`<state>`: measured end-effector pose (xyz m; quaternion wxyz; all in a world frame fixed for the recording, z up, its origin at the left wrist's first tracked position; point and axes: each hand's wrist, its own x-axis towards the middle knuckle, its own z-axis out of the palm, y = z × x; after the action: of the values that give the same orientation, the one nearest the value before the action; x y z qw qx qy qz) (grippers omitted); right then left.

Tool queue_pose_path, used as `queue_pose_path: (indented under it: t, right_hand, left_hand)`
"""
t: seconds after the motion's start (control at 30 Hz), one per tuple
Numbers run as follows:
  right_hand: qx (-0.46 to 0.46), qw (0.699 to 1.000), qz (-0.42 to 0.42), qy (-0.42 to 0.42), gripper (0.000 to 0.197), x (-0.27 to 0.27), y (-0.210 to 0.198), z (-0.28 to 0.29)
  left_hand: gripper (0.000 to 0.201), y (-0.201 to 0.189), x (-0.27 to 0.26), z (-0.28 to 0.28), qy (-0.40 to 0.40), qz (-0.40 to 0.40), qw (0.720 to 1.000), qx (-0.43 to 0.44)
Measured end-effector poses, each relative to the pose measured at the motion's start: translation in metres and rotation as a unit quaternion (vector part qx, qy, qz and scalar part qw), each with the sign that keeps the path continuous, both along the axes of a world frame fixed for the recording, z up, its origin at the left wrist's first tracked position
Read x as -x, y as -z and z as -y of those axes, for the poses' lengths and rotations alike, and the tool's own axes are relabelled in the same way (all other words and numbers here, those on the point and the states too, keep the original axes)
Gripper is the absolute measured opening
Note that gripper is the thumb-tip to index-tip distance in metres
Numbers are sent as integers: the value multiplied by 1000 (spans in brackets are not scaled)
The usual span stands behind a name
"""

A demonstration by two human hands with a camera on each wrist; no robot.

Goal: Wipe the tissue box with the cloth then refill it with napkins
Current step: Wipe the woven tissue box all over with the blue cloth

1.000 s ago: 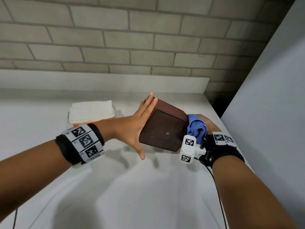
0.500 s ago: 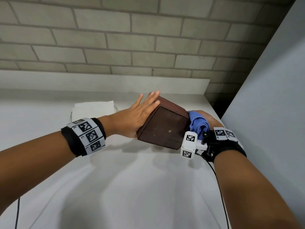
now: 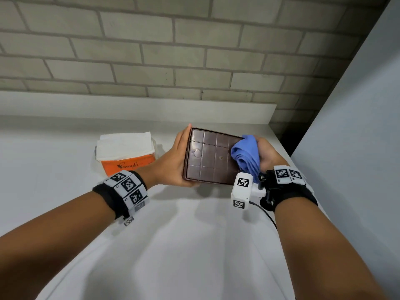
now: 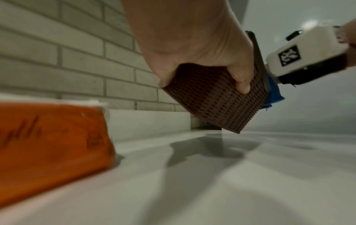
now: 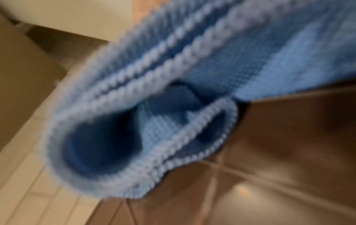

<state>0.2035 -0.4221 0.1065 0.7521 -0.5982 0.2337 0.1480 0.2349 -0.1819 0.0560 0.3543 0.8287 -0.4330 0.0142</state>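
Note:
A brown woven-sided tissue box [image 3: 207,156] [image 4: 217,99] is tilted up above the white counter, its flat gridded face turned toward me. My left hand [image 3: 175,161] [image 4: 192,50] grips its left end, thumb and fingers curled round the woven side. My right hand [image 3: 267,151] holds a bunched blue cloth [image 3: 246,156] [image 5: 163,106] against the right part of that face [image 5: 279,152]. The fingers of the right hand are hidden behind the cloth and box.
An orange pack of white napkins [image 3: 126,152] [image 4: 48,144] lies on the counter [image 3: 184,245] left of the box. A brick wall [image 3: 173,50] with a white ledge stands behind. A grey panel [image 3: 357,148] closes off the right side.
The box has been turned so its flat face points at me. My left hand went from flat against the box to gripping its left end. The cloth moved onto that face.

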Motion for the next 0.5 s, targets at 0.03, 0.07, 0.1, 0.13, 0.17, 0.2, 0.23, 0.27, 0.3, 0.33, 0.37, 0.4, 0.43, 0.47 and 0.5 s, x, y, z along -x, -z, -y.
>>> queue_pose_path:
  t: [0.03,0.07,0.1,0.13,0.17,0.2,0.23,0.27,0.3,0.33,0.37,0.4,0.43,0.47,0.5]
  right_hand:
    - [-22,999,20,41,50,3,-1,-3]
    - [-43,997,22,66,45,1,3,-1]
    - [-57,995,28,77,41,5,5,-1]
    - [-57,992,37,103,38,4,6,-6]
    - [-42,992,46,113,33,5,11,-6]
    - [-24,992,58,112,29,5,14,-8]
    - [-18,993,63,98,30,7,18,-9]
    - [-36,995,58,79,36,9,24,-9]
    - [-57,996,46,51,43,12,26,-9]
    - [-52,997,43,22,45,12,27,-12]
    - [9,999,49,-2,36,9,24,-15]
    - [101,994,45,-16,21,5,22,-19]
    - [217,975,44,-35,28,-3,22,-19]
    - [316,947,37,-47,47,-14,23,-18]
    - [376,924,10,-73,56,-17,16,-23]
  left_hand:
    - [150,5,0,1,-12,-30,999,9]
    - [151,8,-1,2,-23,-60,998,15]
    - [150,13,-2,2,-33,-90,995,20]
    - [149,16,-3,3,-42,-119,992,24]
    - [148,20,-4,3,-48,-144,988,28]
    - [148,22,-5,4,-52,-163,985,29]
    - [148,25,-5,5,-55,-182,981,28]
    - [149,28,-6,5,-58,-201,977,25]
    - [150,31,-6,5,-61,-220,973,24]
    - [150,35,-7,4,-64,-239,969,23]
    - [150,38,-9,2,-68,-257,964,24]
    - [150,41,-9,1,-75,-273,959,25]
    - [150,42,-9,0,-79,-285,955,25]
    - [150,42,-8,-1,-82,-296,951,26]
    - [151,41,-7,-2,-83,-306,948,25]
